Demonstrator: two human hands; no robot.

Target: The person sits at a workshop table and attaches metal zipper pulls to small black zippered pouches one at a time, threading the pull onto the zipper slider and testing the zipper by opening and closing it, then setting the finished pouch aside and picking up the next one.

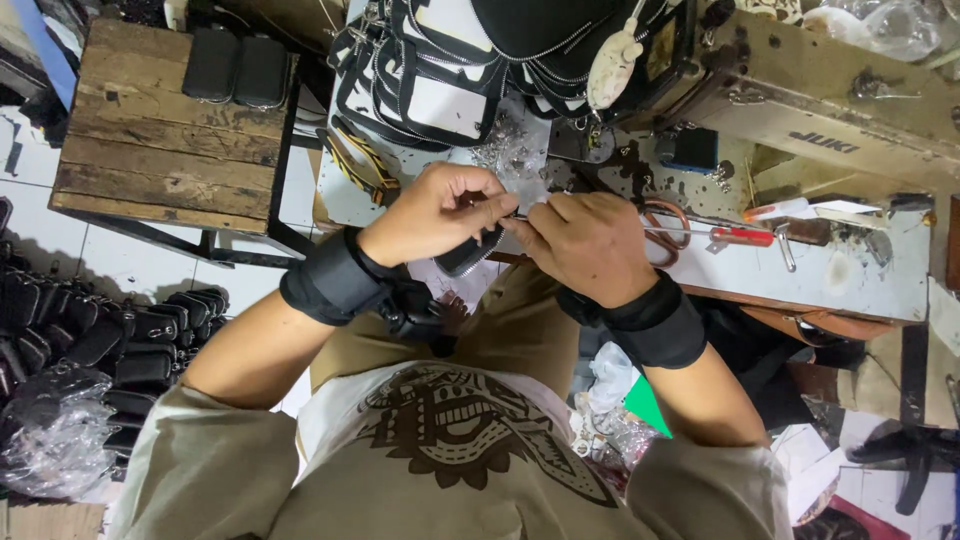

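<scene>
My left hand [435, 212] and my right hand [588, 245] meet over my lap at the front edge of the sewing table [830, 280]. Both grip a small black zippered pouch [470, 252]; its metal zipper edge shows between the fingers. The left fingers pinch its top at the zipper, the right fingers press against its right side. Most of the pouch is hidden by the hands. Black bands wrap both wrists.
A beige sewing machine [840, 95] lies at the upper right. Scissors [668, 225] and a red-handled screwdriver [735, 236] rest on the table. Black-and-white zippered pieces [430, 70] pile up behind. Finished black pouches [120, 335] heap on the floor at left; two lie on a wooden stool [150, 160].
</scene>
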